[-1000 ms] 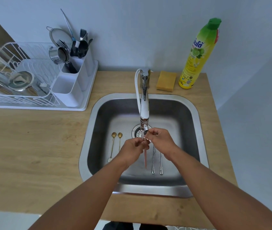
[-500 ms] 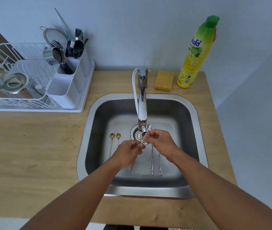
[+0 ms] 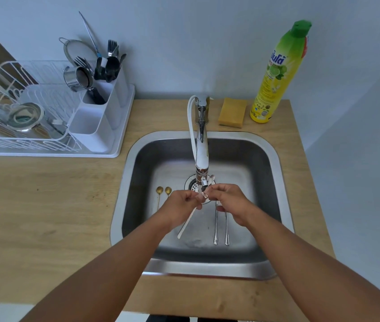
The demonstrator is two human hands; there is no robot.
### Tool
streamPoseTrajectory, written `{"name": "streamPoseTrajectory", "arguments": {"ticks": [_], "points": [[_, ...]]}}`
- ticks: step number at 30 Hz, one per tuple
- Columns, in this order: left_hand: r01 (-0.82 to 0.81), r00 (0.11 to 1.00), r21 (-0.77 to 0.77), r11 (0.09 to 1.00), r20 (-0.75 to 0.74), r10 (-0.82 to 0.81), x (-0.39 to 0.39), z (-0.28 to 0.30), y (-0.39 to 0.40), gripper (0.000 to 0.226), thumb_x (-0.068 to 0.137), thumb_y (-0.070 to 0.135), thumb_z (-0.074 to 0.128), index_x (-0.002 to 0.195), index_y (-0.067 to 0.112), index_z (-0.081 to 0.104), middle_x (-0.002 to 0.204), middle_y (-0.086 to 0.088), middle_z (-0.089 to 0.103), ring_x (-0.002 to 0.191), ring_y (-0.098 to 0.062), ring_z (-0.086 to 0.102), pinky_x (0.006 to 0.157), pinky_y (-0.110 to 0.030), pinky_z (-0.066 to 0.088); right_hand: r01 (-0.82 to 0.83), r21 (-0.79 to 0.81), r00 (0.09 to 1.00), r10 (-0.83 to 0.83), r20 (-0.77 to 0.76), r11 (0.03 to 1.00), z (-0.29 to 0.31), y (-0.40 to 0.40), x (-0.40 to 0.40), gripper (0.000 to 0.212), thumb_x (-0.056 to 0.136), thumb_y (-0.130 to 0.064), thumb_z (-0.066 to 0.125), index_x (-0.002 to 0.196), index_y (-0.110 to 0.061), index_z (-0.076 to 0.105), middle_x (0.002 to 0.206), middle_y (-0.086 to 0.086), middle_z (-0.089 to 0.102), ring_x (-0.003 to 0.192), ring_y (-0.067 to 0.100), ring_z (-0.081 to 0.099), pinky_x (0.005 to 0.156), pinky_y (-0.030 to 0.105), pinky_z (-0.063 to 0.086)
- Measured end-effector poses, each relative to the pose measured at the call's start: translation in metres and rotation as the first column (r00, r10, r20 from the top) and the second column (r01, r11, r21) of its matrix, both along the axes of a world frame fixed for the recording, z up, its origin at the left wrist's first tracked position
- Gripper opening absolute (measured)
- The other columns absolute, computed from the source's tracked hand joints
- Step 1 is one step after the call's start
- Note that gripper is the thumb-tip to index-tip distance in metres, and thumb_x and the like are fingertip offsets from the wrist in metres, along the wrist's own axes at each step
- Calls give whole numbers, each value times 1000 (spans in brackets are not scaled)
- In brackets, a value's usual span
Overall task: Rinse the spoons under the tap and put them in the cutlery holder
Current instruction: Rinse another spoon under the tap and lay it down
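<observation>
Both hands meet under the tap (image 3: 201,149) over the steel sink (image 3: 274,182). My left hand (image 3: 179,206) grips a pale pink spoon (image 3: 185,225) whose handle slants down to the left. My right hand (image 3: 229,201) pinches the spoon's upper end by the nozzle. Two gold spoons (image 3: 163,194) lie at the sink's left. Two silver spoons (image 3: 221,226) lie on the sink floor below my right hand. The white cutlery holder (image 3: 100,117) stands on the drying rack at the back left.
The white dish rack (image 3: 28,126) holds metal bowls, a cup and a strainer; forks and dark utensils fill the holder's rear compartment. A yellow sponge (image 3: 232,112) and a green-capped dish soap bottle (image 3: 277,75) stand behind the sink on the wooden counter (image 3: 45,205).
The spoon's handle has swung from hanging straight down to slanting down-left in my left hand. Both hands stay under the nozzle.
</observation>
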State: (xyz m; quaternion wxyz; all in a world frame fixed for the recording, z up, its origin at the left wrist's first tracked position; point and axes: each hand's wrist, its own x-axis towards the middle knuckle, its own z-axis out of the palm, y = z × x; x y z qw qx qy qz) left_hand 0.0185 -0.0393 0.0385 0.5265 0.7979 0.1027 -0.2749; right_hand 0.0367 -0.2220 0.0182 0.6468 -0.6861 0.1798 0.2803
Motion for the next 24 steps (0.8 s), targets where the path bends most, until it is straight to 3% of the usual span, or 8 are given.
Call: {"name": "streamPoseTrajectory", "arguments": {"ticks": [3, 8, 12, 16, 19, 21, 24], "points": [[37, 997, 45, 998, -74, -34, -8, -4, 7, 23, 99, 42, 65, 91, 26, 79, 79, 12, 76, 64, 1, 61, 54, -13, 48, 16, -6, 1000, -16, -11, 1000, -1, 2, 2, 11, 90, -30, 78, 95, -21, 80, 93, -6, 78, 96, 12, 68, 71, 30, 49], [23, 998, 93, 995, -53, -18, 0, 0, 8, 22, 100, 32, 63, 85, 27, 77, 83, 12, 75, 83, -4, 66, 76, -24, 48, 13, -15, 999, -14, -36, 1000, -6, 10, -4, 8, 92, -29, 76, 95, -21, 78, 93, -3, 75, 95, 12, 68, 71, 30, 52], [-14, 1000, 71, 997, -10, 15, 4, 4, -1, 27, 100, 39, 63, 86, 21, 78, 79, 10, 74, 77, -3, 64, 73, -26, 46, 5, -30, 1000, -5, -23, 1000, -6, 11, -3, 7, 92, -22, 75, 88, -22, 80, 89, -8, 77, 93, 11, 66, 71, 29, 50], [4, 1000, 93, 996, -30, -1, -3, 2, 4, 26, 100, 41, 62, 89, 25, 80, 73, 17, 74, 54, 9, 59, 55, -18, 42, 66, -32, 998, -67, -11, 997, -3, 4, 8, 4, 90, -22, 78, 87, -21, 79, 86, -11, 77, 91, 9, 66, 70, 28, 48], [19, 999, 154, 988, -50, -12, -7, 1, 7, 26, 99, 39, 62, 88, 25, 81, 79, 15, 75, 52, 7, 59, 48, -17, 39, 49, -29, 999, -50, -18, 998, -5, 7, 7, 4, 91, -24, 77, 88, -22, 79, 76, -15, 75, 86, 8, 66, 69, 27, 49], [-2, 999, 150, 989, -41, 8, -4, 2, 5, 24, 99, 34, 64, 87, 21, 81, 81, 12, 75, 49, 7, 56, 51, -19, 41, 49, -10, 998, -49, -44, 999, -9, 12, 1, 6, 92, -26, 77, 91, -21, 78, 83, -9, 75, 89, 10, 67, 68, 28, 51], [-56, 998, 128, 990, -12, 58, -1, 6, -2, 27, 99, 34, 64, 79, 21, 77, 70, 12, 72, 61, -3, 59, 60, -22, 45, 40, 33, 995, -37, -97, 999, -15, 18, -7, 12, 93, -29, 75, 101, -20, 78, 100, 2, 79, 99, 12, 69, 70, 29, 53]]}}
